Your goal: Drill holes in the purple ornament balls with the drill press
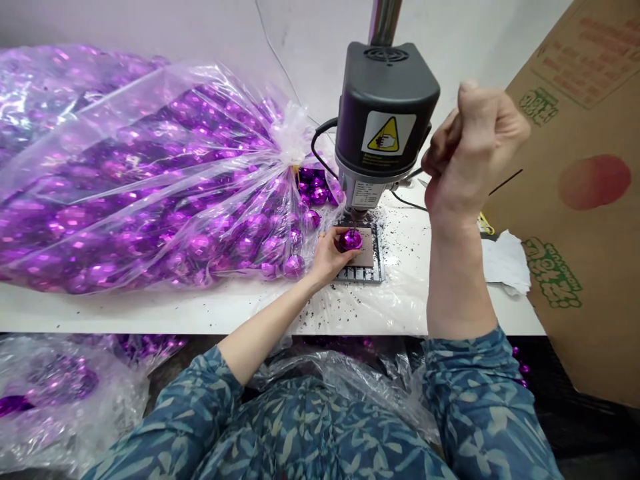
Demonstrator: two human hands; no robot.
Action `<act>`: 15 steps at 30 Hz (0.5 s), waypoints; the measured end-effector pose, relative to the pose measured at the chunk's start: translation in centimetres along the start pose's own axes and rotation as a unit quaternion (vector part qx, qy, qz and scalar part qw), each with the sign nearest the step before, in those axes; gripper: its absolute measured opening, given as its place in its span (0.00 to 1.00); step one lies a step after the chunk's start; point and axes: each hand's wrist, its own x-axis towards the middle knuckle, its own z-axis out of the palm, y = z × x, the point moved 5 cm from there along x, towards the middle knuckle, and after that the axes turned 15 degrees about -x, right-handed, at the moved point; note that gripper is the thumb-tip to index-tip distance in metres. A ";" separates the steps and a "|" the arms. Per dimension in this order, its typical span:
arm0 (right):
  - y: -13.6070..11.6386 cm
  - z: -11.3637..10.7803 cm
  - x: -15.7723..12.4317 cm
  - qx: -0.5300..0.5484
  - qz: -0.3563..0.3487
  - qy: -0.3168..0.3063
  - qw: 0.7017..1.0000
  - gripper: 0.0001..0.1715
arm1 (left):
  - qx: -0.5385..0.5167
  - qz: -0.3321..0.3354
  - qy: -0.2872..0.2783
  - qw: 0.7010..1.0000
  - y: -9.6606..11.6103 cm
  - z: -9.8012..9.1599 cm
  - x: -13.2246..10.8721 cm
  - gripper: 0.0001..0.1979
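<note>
Under a bench drill press (387,113), my left hand (330,257) pinches a shiny purple faceted ball (351,239) between thumb and fingers. The ball rests on a brown square pad (367,259) on the slotted metal base (378,275). The drill's tip meets the top of the ball, though the exact contact is too small to make out. On the machine's right side, my raised right hand (480,143) is closed around its feed lever (414,173); the grip itself is partly hidden by the fist.
A large clear bag (150,180) of purple balls fills the left of the white table (125,310), with loose balls (317,193) near its tied neck. Dark shavings surround the base. A cardboard box (590,220) stands at right, beside crumpled white paper (507,263). Plastic bags (75,393) lie below.
</note>
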 end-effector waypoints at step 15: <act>-2.1 0.4 0.5 0.071 0.193 -0.043 0.978 0.33 | -0.160 0.023 -0.123 0.979 5.3 -3.9 -5.6 0.18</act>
